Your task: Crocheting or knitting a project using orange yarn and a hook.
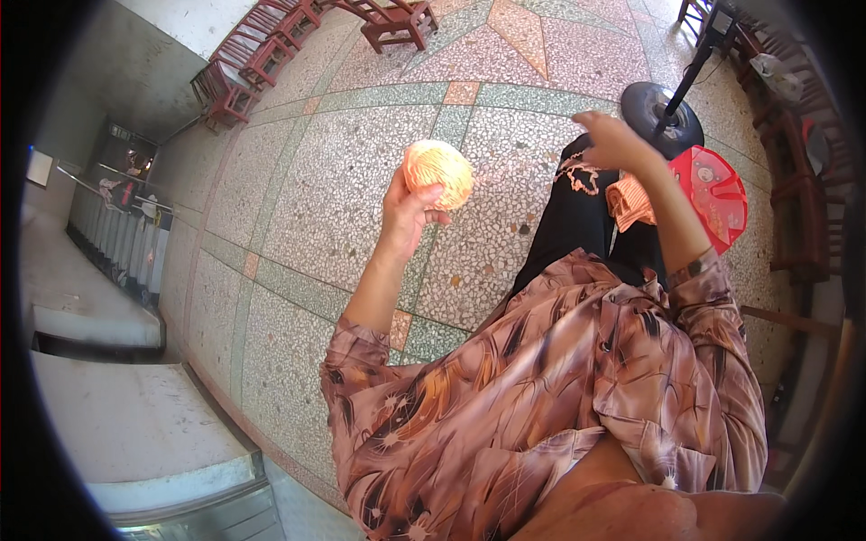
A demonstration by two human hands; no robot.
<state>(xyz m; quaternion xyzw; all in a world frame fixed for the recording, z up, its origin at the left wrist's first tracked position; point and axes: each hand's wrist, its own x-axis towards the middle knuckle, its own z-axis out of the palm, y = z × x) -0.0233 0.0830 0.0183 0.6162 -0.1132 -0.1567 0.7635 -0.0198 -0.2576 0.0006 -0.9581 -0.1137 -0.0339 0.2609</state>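
Note:
A ball of peach-yellow yarn [443, 177] is in my left hand [408, 213], held up over the floor with the thumb and fingers around its lower side. My right hand [619, 143] hovers over my lap with one finger stretched out to the left. Crinkled loose strands of peach yarn [582, 180] lie on the black trousers just below it. Whether the curled fingers pinch a strand is hidden. Close under the right forearm, a bundled orange ribbed piece [630, 203] rests on my lap. Beside it is a red plastic item [722, 196] with a printed cartoon.
A black round stand base [659, 118] with a pole stands just beyond my right hand. Dark red wooden chairs [260, 57] line the far left wall, and another chair [402, 26] stands at the top. Wooden seats [797, 196] run along the right. The floor is patterned terrazzo [338, 176].

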